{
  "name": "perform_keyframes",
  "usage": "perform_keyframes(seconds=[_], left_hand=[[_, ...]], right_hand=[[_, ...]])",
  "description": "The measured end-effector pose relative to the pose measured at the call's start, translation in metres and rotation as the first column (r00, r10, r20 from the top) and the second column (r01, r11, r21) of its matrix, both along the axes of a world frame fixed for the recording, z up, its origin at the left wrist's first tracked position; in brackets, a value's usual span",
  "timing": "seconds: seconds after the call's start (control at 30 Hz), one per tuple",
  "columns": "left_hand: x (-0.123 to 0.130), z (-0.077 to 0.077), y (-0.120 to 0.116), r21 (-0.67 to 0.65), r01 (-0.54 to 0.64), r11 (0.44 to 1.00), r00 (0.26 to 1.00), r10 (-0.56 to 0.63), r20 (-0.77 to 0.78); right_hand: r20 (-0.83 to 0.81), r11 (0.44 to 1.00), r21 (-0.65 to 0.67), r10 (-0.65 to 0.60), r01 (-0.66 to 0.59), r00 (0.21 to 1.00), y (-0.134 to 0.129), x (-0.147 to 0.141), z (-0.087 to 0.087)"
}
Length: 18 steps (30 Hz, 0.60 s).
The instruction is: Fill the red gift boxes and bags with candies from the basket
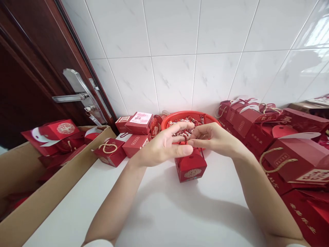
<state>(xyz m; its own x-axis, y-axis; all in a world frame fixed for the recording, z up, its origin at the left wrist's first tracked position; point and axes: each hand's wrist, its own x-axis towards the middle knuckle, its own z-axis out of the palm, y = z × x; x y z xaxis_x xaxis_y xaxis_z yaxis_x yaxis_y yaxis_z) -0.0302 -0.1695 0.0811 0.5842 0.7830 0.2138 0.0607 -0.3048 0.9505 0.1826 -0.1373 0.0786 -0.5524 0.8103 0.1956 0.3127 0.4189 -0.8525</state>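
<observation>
A small red gift box [191, 168] with a gold round emblem stands upright on the white table. Its dark red cord [185, 140] rises from the top between my two hands. My left hand [167, 144] hovers over the box's left side, thumb and index finger apart, with a finger near the cord. From the right comes my right hand [212, 139], its fingertips closed together at the cord above the box; the exact grip is partly hidden. Just behind both hands sits a red plastic basket [177, 116] holding wrapped candies [203, 120].
Several red gift boxes [137, 142] are stacked left of the basket. A cardboard carton [64, 171] at the left holds more boxes. Piled red boxes [290, 154] line the right side. White tiled wall [174, 79] stands behind, beside a brown door [33, 68] with a metal handle.
</observation>
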Motion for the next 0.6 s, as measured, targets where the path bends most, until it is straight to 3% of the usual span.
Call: perform_keyframes(seconds=[0.13, 0.37, 0.43, 0.53, 0.6], left_hand=[[0.014, -0.006, -0.011, 0.058, 0.056, 0.997, 0.998, -0.056, -0.005], [0.020, -0.012, -0.014, 0.252, -0.138, 0.958, 0.984, 0.162, -0.078], [0.020, -0.012, -0.013, 0.350, -0.234, 0.907, 0.962, 0.268, -0.053], [0.026, -0.011, -0.017, 0.576, -0.351, 0.739, 0.916, 0.397, 0.049], [0.039, -0.019, -0.022, 0.700, -0.302, 0.648, 0.934, 0.348, 0.080]], right_hand=[[0.109, 0.972, 0.176, -0.173, 0.153, 0.979, -0.013, -0.012, -0.006], [0.068, 0.914, 0.301, -0.303, 0.270, 0.951, -0.012, -0.012, -0.006], [0.003, 0.888, 0.320, -0.348, 0.329, 0.938, -0.009, -0.006, -0.003], [-0.126, 0.858, 0.313, -0.388, 0.408, 0.913, -0.007, 0.003, 0.002], [-0.216, 0.838, 0.304, -0.403, 0.453, 0.889, -0.005, 0.007, 0.004]])
